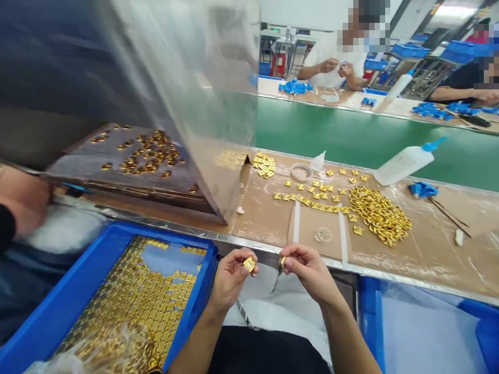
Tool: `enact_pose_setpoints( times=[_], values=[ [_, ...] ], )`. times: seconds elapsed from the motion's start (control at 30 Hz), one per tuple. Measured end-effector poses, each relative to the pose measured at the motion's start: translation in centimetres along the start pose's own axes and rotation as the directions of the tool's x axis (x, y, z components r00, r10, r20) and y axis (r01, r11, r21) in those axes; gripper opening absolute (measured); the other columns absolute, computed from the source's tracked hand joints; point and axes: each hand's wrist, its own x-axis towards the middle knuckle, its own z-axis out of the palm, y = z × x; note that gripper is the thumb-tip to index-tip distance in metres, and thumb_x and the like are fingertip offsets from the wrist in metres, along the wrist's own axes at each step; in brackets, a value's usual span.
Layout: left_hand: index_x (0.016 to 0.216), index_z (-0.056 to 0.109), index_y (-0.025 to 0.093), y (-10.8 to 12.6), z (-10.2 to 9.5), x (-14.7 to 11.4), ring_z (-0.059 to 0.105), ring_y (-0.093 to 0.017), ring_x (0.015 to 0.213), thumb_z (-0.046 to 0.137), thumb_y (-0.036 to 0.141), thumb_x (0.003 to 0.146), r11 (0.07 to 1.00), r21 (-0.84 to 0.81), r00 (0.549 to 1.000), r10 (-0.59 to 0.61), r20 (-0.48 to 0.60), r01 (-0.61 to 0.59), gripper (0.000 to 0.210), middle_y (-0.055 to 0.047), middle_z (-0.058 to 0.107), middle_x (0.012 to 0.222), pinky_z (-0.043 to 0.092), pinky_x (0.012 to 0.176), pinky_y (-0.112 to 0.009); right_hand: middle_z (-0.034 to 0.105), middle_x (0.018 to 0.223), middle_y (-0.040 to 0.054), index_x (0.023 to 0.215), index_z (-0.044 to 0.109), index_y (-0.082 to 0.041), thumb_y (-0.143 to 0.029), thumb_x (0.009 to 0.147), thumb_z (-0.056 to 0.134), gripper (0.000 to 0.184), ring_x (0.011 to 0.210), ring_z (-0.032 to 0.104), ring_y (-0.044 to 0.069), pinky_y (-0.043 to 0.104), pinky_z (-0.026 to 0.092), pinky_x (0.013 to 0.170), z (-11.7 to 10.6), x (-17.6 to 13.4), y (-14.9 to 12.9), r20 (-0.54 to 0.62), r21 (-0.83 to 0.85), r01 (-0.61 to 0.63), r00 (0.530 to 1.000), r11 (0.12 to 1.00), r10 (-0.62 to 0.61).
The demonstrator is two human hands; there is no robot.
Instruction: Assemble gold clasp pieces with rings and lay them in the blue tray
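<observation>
From the head view, the left hand has its thumb and fingertips pinched together on a gold square, held up just in front of the bench edge. The right hand pinches a small gold piece between thumb and fingers; its shape is largely hidden. The two hands are apart, level with each other, above the person's lap. On the bench beyond them, a line of gold squares runs to a pile of gold links on the right, with a tape roll and a small bottle behind the line. A larger bottle lies tilted behind the pile, near the green belt. At left, a blue tray holds more gold squares and a clear bag of gold pieces. Across the belt, a co-worker's hands hold something too small to tell.
</observation>
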Motion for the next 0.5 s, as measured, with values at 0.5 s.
enact_pose_setpoints(
  times=[0.5],
  values=[
    [0.095,0.075,0.019,-4.4,7.8,2.2,0.07,-0.014,0.062,0.088,0.048,0.074,0.996,-0.015,0.983,-0.082,0.161,0.086,0.038,-0.006,0.077,0.086,0.058,0.056,-0.024,0.062,0.078,-0.0052,0.088,0.067,-0.028,-0.035,0.073,0.09,0.028,0.066,0.056,0.01,0.025,0.055,0.068,-1.9,-2.3,2.2,-0.203,0.659,0.029,0.969,0.752,0.141]
  ],
)
